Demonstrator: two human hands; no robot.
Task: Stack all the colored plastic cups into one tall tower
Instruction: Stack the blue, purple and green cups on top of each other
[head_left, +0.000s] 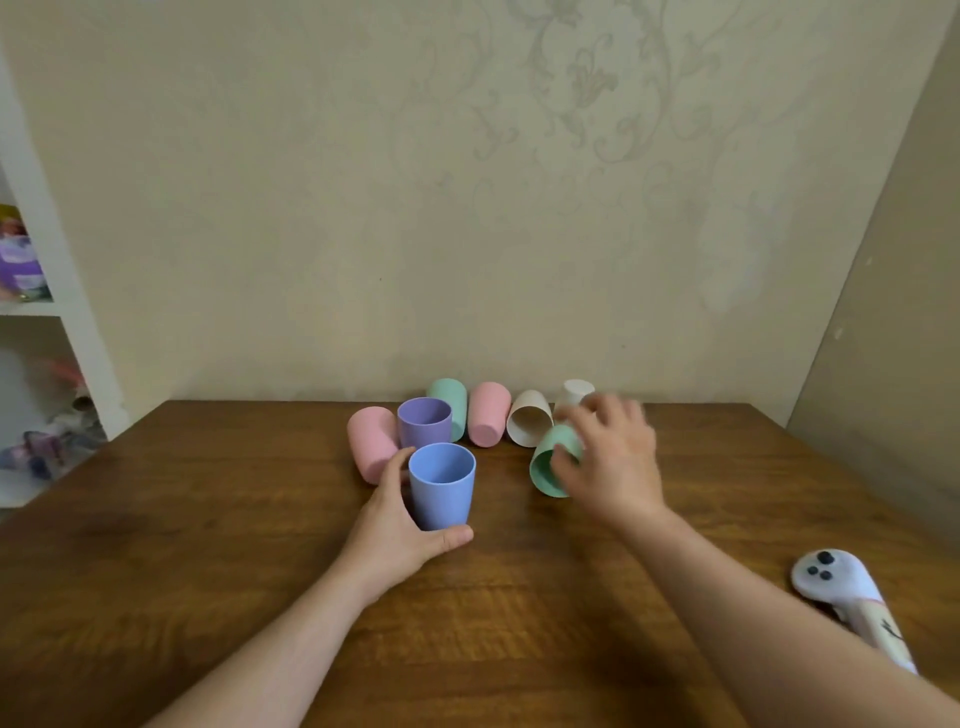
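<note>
- Left hand (395, 525) curled round the base of an upright blue plastic cup (442, 486), thumb in front, fingers behind; cup stands mouth-up on the brown wooden table (208, 545), near centre.
- Right hand (613, 467) over a mint-green plastic cup lying on its side (545, 470), mouth toward the camera. Fingers spread and partly curled, touching its upper wall; blurred, so cannot tell if the grip has closed.
- Upright purple plastic cup (424, 422) stands just behind the blue one.
- Lying on their sides along the back edge: a pink plastic cup at far left (370, 449), a second mint-green cup (451, 400), a second pink cup (488, 414), a beige cup with its mouth forward (529, 418), and a white cup (574, 395) partly hidden by the right hand.
- White hand-held controller with dark buttons (841, 587) at the right edge, well apart from the cups.
- Progress, as judged: no cup is nested in another; the tower is not begun. Blue cup looks like the intended base. All eight visible cups are left to stack; six need righting first.
</note>
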